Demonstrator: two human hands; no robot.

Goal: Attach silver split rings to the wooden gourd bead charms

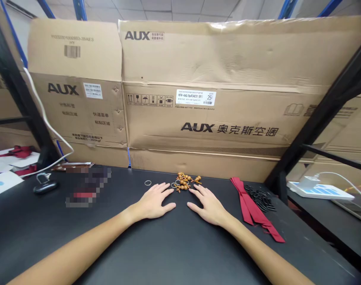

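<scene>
Here we are, palms down, fingers loosely spread: left hand [157, 201] at eleven o'clock, right hand [208, 204] at one — both empty. Just past, at twelve, wooden bead charms [184, 183] lie heaped (a ring [147, 185] sits apart, toward eleven). Looks like a poised, pre-grasp step — lifting one calls for a narrow pinch. Beyond stands the carton [228, 114].

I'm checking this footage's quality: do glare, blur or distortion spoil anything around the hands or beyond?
Head view: left hand and right hand have clear outlines; head view: a bright glint catches the top edge of the cardboard box; head view: a pixelated patch masks part of the scene; head view: the black posts lean steeply, perhaps partly wide-angle distortion.
</scene>
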